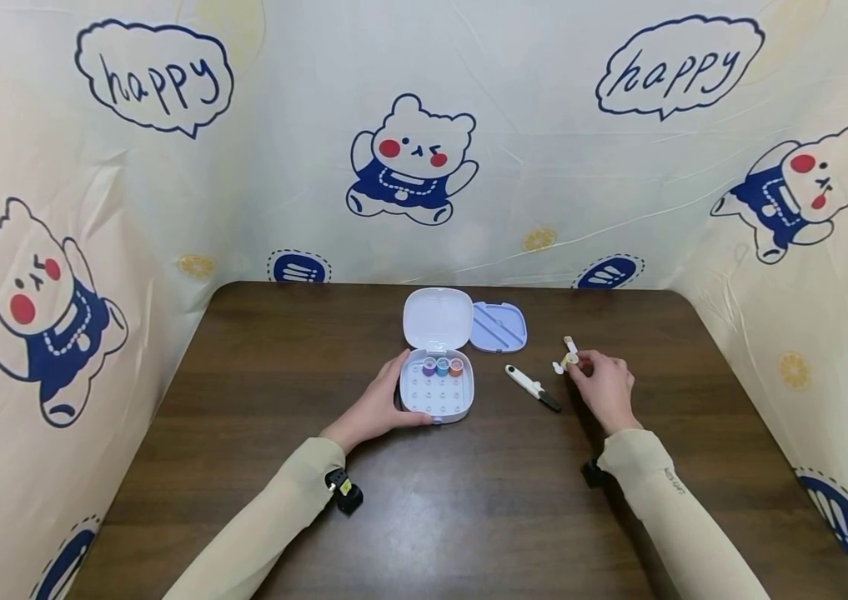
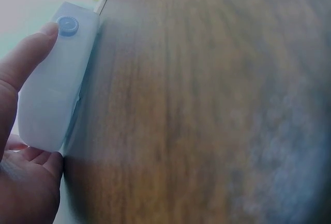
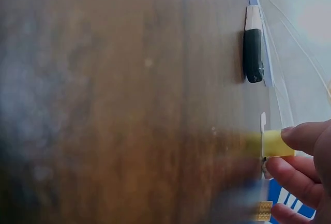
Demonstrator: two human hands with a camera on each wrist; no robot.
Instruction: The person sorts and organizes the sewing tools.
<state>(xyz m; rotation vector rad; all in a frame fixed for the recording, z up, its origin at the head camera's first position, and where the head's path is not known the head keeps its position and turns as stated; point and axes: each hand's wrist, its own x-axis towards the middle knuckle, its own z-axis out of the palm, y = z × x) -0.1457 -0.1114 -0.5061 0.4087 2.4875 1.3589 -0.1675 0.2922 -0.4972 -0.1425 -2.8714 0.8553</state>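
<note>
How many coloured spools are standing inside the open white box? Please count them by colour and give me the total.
Purple spool: 1
Blue spool: 1
Orange spool: 1
Total in the box: 3

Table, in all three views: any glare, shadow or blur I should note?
Head: fairly sharp, with soft glare on the near middle of the table and a dark shadow beside the right sleeve; left wrist: wood grain blurred, bluish glare at lower right, pale case low in contrast; right wrist: grain blurred, bluish haze at left, yellow piece smeared along its left edge.
</note>
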